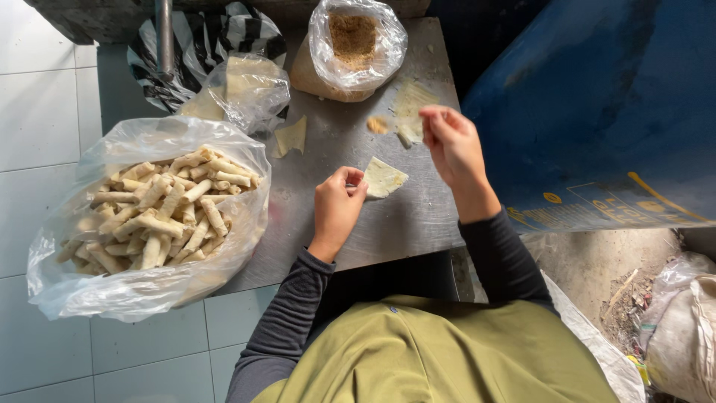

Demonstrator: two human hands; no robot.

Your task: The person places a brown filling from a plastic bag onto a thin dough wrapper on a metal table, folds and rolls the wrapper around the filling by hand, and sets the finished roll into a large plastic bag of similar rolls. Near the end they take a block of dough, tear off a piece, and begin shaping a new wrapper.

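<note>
Nearest the camera, an olive apron (440, 351) and dark grey sleeves (287, 317) are seen. The left hand (337, 209) is rested on the grey metal bench (388, 224), its grip pinched on the near edge of a small pale wrapper sheet (384, 177), which is laid flat on the bench between the two hands. The right hand (451, 145) is held just above the bench beyond the sheet, its grip loosely curled with the fingertips drawn together; whether anything is pinched in it cannot be told. To the left, a clear plastic bag (142, 287) filled with pale rolled sticks (160, 213) is set partly on the bench. Farther off, torn wrapper scraps (291, 136) and a small heap of filling (378, 125) are scattered. At the far edge, a bag of brown crumbs (354, 45) and a bag of stacked wrappers (246, 89) are placed.
</note>
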